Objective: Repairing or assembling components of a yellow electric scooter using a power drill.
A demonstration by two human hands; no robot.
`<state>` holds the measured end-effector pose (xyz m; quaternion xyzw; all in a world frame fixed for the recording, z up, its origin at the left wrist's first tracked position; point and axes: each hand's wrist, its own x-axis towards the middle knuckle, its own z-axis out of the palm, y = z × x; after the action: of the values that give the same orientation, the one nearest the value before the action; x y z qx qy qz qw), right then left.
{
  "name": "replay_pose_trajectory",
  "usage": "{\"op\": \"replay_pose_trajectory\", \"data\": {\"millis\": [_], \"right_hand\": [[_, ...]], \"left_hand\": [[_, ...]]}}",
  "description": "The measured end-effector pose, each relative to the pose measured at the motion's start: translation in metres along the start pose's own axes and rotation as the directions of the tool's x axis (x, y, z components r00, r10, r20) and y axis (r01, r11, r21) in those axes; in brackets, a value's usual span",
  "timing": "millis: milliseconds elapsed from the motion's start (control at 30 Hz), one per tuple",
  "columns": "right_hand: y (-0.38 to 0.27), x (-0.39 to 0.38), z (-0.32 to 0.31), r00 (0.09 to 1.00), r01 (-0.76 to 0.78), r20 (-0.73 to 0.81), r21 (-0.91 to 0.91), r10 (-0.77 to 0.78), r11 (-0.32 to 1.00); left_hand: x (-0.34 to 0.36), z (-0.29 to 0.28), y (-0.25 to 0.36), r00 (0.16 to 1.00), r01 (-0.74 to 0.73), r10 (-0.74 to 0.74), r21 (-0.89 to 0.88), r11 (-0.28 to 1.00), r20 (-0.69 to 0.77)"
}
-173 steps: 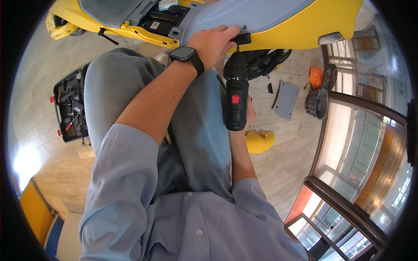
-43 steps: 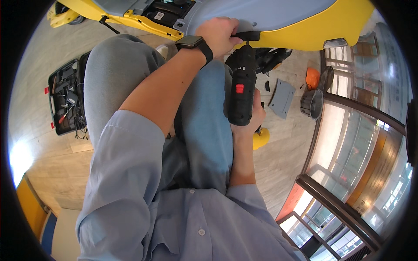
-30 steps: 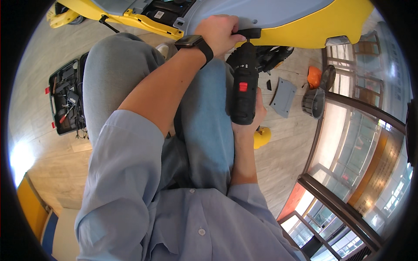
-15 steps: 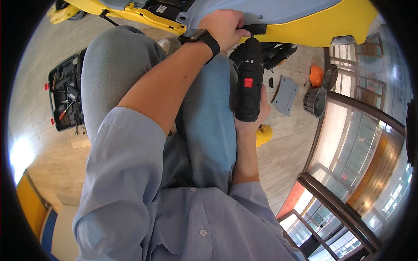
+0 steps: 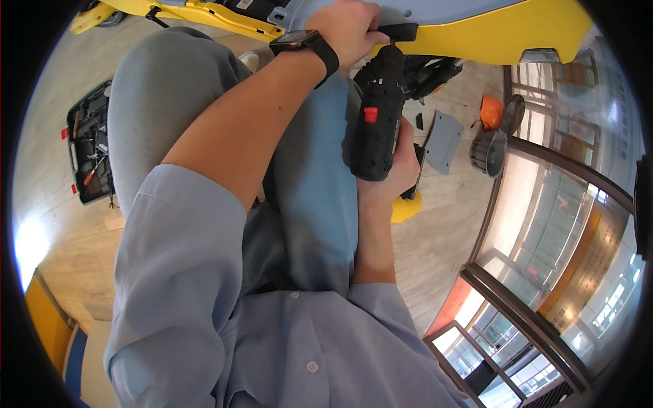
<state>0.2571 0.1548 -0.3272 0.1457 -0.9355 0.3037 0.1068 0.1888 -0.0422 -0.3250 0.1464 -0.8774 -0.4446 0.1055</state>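
Note:
My right hand (image 5: 406, 158) grips a black cordless drill (image 5: 377, 115) with a red switch on top; its nose points away from me. The drill's tip meets the underside of a small black plastic piece (image 5: 400, 32), which sits at the edge of a yellow and grey body panel (image 5: 469, 37). My left hand (image 5: 348, 28), with a black watch on its wrist, is closed at the left end of that piece, thumb beside the drill tip. Whether a screw sits at the tip is too small to tell.
On the floor at left lies an open tool case (image 5: 92, 146). To the right are a grey flat panel (image 5: 443, 141), an orange object (image 5: 491, 112) and a dark bin (image 5: 488, 153). A yellow object (image 5: 407, 208) lies below the drill. Glass windows (image 5: 544, 224) line the right side.
The drill's rear has swung left, so it now tilts more, while its tip stays by the black piece. The whole view has shifted slightly. My left hand keeps its place at the piece.

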Motion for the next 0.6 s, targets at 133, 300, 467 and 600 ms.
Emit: {"op": "replay_pose_trajectory", "data": {"millis": [133,300,467,600], "right_hand": [[0.003,0.002,-0.001,0.999,0.043,0.003,-0.056,-0.043,0.997],[0.007,0.004,-0.002,0.996,0.089,0.011,-0.096,-0.088,0.991],[0.002,0.004,-0.005,0.998,0.045,0.045,-0.094,-0.041,0.995],[-0.005,0.006,-0.006,0.999,0.022,0.046,-0.134,-0.016,0.991]], "left_hand": [[0.0,0.012,-0.013,0.982,-0.145,0.154,0.089,0.985,-0.106],[-0.001,0.014,-0.009,0.979,-0.144,0.159,0.12,0.982,-0.127],[-0.004,0.015,-0.006,0.975,-0.124,0.141,0.107,0.987,-0.173],[-0.005,0.007,-0.003,0.982,-0.113,0.128,0.11,0.988,-0.14]]}}
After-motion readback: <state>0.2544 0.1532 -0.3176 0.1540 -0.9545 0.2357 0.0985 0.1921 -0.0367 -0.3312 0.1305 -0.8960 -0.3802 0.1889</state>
